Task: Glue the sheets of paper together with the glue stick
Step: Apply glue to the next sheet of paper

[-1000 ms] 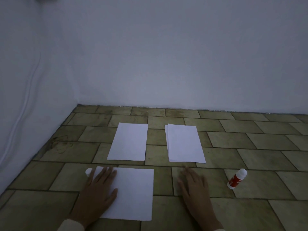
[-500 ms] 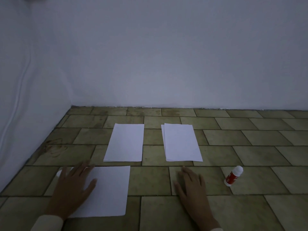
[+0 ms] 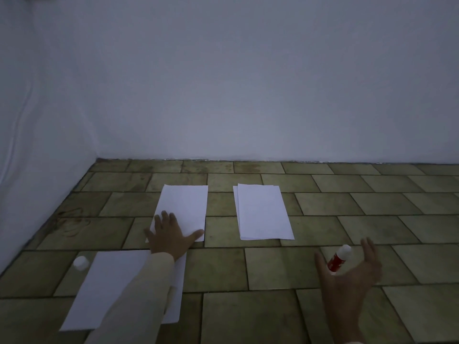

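Note:
Three lots of white paper lie on the tiled floor. My left hand rests flat with spread fingers on the near end of the far left sheet. A small stack of sheets lies to its right. A nearer sheet lies under my left sleeve. The red and white glue stick lies at the right, and my right hand hovers around it with fingers spread, not touching it as far as I can see. A white cap sits beside the near sheet's far left corner.
White walls meet in a corner at the far left, close behind the papers. A cable runs down the left wall. Bare tiles stretch to the right of the stack and the glue stick.
My left hand left the near sheet and moved forward onto the far left sheet. My right hand lifted off the floor and moved right to the glue stick.

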